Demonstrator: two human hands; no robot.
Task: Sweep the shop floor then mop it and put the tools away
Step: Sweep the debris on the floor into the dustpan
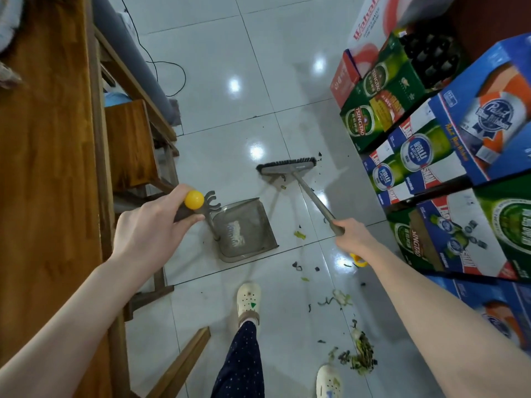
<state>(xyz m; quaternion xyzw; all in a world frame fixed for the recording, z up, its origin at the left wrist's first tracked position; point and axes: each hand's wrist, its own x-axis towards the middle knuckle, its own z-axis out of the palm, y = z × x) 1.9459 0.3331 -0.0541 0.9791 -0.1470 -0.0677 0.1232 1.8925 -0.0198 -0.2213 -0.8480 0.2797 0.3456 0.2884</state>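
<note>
Head view: left hand fingers clamped on the yellow-capped handle of the grey plastic dustpan, standing mid-floor; right hand fingers clamped on the grey long-handled broom, bristles far. Both judged light, rigid; hold by handles.

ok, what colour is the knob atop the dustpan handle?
Yellow; the knob shows best in the head view.

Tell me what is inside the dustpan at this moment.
The dustpan shows only a pale smudged patch on its floor, no clear scraps. Its handle hides a strip at the left edge, so that spot is unknown.
</note>
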